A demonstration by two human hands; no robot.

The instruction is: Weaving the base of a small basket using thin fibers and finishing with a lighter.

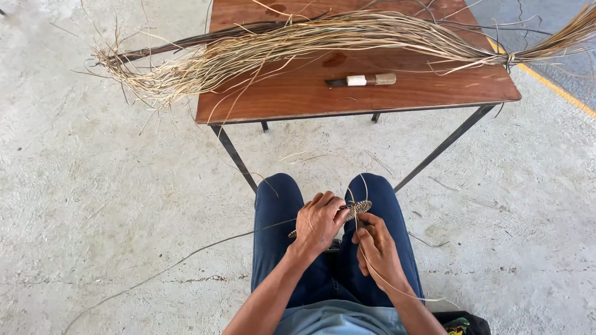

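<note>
Over my knees, my left hand [318, 222] grips a small woven piece [358, 209], and my right hand [376, 248] pinches a thin straw strand [385, 282] beside it. Farther off, a wooden table [298, 93] holds a knife [362, 80] and a big bundle of dry straw [323, 37].

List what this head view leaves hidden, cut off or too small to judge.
- Small woven piece: mostly covered by the left hand; its full shape is hidden.
- Right hand: its fingertips curl under, so its grip on the thin strand is unclear.
- Fibre bundle on the wooden table: its tied end runs off the right edge.
- Knife-like tool: too small to identify.
- Dark bag: cut by the bottom edge.
</note>
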